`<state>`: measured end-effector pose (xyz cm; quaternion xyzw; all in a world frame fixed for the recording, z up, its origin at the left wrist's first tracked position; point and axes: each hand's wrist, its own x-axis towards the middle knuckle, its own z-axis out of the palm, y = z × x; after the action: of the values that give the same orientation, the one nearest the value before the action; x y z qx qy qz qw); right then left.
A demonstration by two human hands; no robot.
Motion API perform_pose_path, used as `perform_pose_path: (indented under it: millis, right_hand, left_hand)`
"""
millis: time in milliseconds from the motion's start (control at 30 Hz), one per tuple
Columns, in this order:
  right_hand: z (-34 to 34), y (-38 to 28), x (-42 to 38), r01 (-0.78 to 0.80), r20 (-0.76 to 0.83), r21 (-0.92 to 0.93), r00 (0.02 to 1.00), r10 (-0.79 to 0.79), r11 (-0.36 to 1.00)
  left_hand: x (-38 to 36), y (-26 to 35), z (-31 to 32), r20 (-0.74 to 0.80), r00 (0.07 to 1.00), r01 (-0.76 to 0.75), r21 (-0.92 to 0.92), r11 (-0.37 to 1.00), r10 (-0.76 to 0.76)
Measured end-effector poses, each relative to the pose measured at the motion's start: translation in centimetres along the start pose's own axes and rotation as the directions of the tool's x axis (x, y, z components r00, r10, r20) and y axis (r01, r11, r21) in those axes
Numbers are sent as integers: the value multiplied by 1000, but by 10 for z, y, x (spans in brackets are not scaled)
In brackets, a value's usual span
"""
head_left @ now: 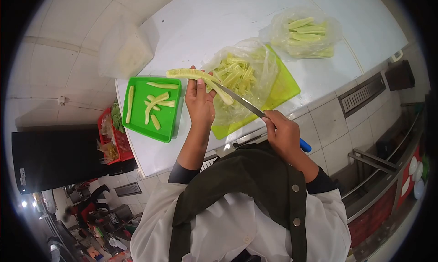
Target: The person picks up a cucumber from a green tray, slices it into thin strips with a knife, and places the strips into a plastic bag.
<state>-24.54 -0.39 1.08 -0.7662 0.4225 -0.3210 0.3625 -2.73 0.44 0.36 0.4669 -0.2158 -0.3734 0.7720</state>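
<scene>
1. Head view: right hand (284, 133), nearest the body, has its grip clamped on the blue-handled knife (246, 104), blade angled up-left.
2. Left hand (199, 100), arm stretched forward, grip closed around a peeled cucumber (198, 77) held above the counter (237, 15).
3. Slicing a strip looks underway; the next stroke needs a steady cucumber.
4. Beyond: green tray (150, 128), bagged strips (237, 75).

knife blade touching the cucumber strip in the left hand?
Touching. Head view: the knife blade runs from the right hand up into the cucumber strip held by the left hand, no gap visible.
</scene>
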Motion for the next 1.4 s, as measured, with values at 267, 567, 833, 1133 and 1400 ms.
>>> perform_pose_path:
  millis: [267, 567, 833, 1133, 1400]
  right_hand:
    - [14, 27, -2, -68, -60, -94, 996, 62, 993]
    - [-6, 25, -10, -193, -8, 67, 981, 193, 979]
    - [-7, 25, -9, -234, 72, 178, 972, 224, 956]
    - [-2, 31, -8, -248, 168, 260, 963, 210, 933]
    - [0, 30, -6, -259, 188, 279, 959, 211, 925]
  left_hand:
    - [-2, -10, -6, -39, 986, 167, 201, 965, -163]
    - [3, -4, -4, 4, 938, 335, 253, 907, -348]
    - [1, 1, 5, 133, 939, 308, 95, 947, -318]
    - [-3, 2, 6, 150, 952, 259, 68, 963, -267]
    - [-5, 1, 8, 144, 954, 261, 29, 965, -262]
